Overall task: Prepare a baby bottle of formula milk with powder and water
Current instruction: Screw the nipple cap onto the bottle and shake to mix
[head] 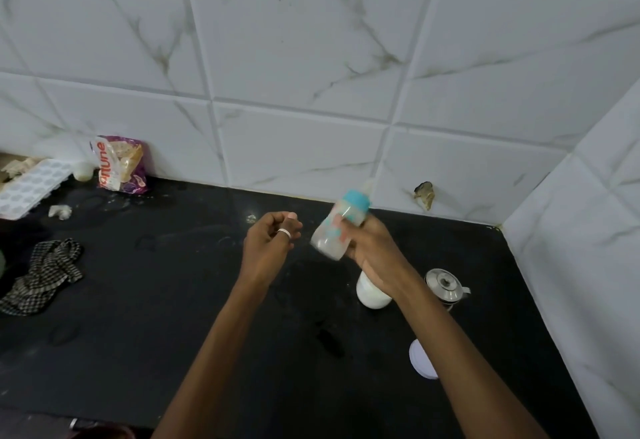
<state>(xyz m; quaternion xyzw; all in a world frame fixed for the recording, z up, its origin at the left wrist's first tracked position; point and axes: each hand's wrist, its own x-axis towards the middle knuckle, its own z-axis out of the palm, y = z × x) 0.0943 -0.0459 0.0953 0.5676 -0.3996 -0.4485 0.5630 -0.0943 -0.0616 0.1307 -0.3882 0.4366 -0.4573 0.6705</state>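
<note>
- Head view, task item: the baby bottle (pixel 335 230) is in the air at centre frame, above the black counter (pixel 173 300). It is tilted, with its teal collar (pixel 356 203) toward the upper right. It is blurred, and a pale fill shows in the lower part. I judge that mixing by shaking is in hand.
- Risk 1, leakage: I cannot confirm that the collar is fully tightened. If it is loose, shaking will drive liquid out at the thread.
- Risk 2, slip: wet patches show on the counter. If the palm is wet too, the bottle may slide out mid-shake.
- Risk 3, collision: a white tub (pixel 372 296) stands directly below the right wrist, its top hidden. A steel pot (pixel 446 286) stands just beside it, at right. A low swing of the forearm could knock either one over. A white lid (pixel 420 359) lies apart, at lower right.
- Right hand (pixel 372 248): raised right of centre, fingers wrapped round the bottle body, forearm running in from the lower right.
- Left hand (pixel 272 241): raised left of the bottle and apart from it. The fingers are curled in toward the thumb, and I see nothing held. A pale ring shows on one digit.
</note>
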